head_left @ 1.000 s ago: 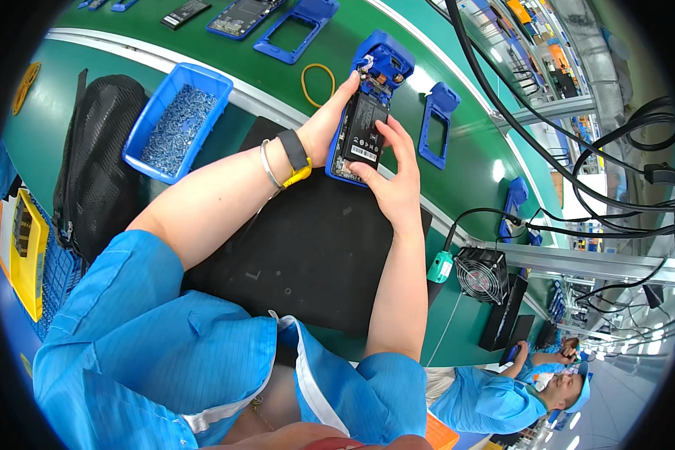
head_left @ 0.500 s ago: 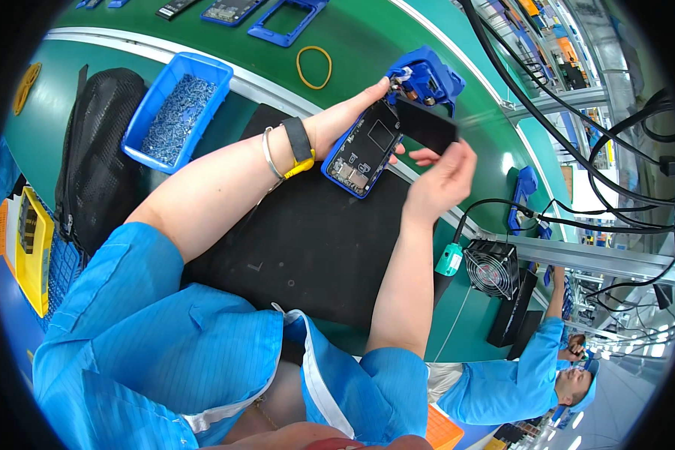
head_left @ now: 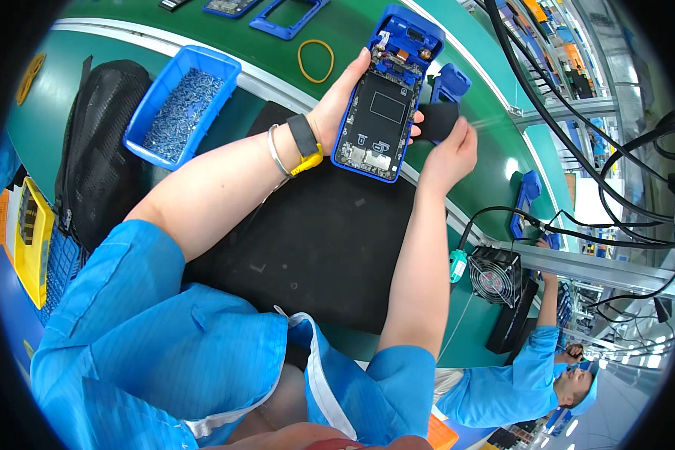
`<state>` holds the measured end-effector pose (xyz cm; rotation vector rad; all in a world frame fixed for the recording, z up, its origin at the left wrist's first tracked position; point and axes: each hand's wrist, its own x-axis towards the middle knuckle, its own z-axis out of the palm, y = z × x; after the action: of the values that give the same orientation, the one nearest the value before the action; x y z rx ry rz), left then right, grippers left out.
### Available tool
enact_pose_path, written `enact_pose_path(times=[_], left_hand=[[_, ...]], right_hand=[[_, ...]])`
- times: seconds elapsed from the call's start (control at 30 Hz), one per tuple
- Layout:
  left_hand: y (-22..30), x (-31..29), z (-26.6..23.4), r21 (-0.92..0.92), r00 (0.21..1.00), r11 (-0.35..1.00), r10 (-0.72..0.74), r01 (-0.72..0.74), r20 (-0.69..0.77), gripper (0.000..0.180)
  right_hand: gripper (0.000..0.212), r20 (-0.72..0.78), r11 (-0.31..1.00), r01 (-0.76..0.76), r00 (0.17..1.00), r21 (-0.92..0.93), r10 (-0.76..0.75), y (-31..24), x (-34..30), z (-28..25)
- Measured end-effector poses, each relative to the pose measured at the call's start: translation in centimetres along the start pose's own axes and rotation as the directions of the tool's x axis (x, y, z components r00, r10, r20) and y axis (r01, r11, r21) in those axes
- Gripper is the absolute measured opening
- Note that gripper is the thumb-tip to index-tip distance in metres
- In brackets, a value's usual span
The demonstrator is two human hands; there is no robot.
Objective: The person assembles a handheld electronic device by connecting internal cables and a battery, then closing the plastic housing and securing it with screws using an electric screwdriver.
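Observation:
My left hand (head_left: 333,112) is wrapped round a blue handheld device (head_left: 382,142), held up above the far edge of the black mat (head_left: 307,247). The device's inside shows: a black plate, circuit parts, a silvery slot near its lower end and loose wiring near the top. My right hand (head_left: 453,156), to its right, pinches a flat black rectangular piece (head_left: 436,122). That piece is slightly blurred and partly behind the device and my left fingertips. Beyond it, a blue plastic part (head_left: 451,82) lies on the green bench strip.
A blue bin of small screws (head_left: 181,112) and a black mesh bag (head_left: 101,150) are at left. Blue frames (head_left: 283,21) and a yellow rubber band (head_left: 316,61) lie at the back. A fan (head_left: 495,277), hanging cables (head_left: 577,124) and a co-worker (head_left: 502,382) are to the right.
The device has straightened in my left hand and now faces up more fully. The black piece has come away to its right, with my right hand still pinching it.

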<state>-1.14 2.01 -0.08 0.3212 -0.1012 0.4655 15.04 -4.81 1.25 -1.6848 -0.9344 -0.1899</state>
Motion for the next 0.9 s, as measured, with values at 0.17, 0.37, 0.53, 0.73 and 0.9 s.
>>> enact_pose_path(times=[0.17, 0.37, 0.53, 0.73, 0.9], left_hand=[[0.0, 0.1, 0.3, -0.053, 0.999, 0.999, -0.004, 0.007, 0.053, 0.08], [-0.2, 0.1, -0.1, -0.101, 0.996, 0.994, -0.03, 0.039, 0.088, 0.08], [0.0, 0.2, -0.4, -0.063, 0.999, 0.998, -0.022, 0.023, 0.03, 0.081], [0.3, -0.1, -0.3, 0.06, 0.99, 0.993, 0.11, -0.105, -0.089, 0.081], [0.1, 0.2, 0.0, 0.093, 0.991, 0.989, 0.118, -0.112, -0.062, 0.08]], right_hand=[[0.019, 0.044, 0.993, 0.114, 0.993, -0.02, -0.113, -1.5, 3.4, 3.1], [0.022, 0.541, 0.764, -0.57, 0.763, 0.303, 0.355, 0.0, -0.3, 3.4], [0.034, 0.515, 0.859, -0.444, 0.814, 0.256, 0.267, -1.0, -2.2, -0.1], [0.058, 0.897, 0.708, -0.703, 0.356, 0.073, 0.261, -2.7, -2.8, -4.0], [0.043, 0.96, 0.656, -0.745, 0.257, 0.122, 0.113, -3.2, -2.7, -4.8]])
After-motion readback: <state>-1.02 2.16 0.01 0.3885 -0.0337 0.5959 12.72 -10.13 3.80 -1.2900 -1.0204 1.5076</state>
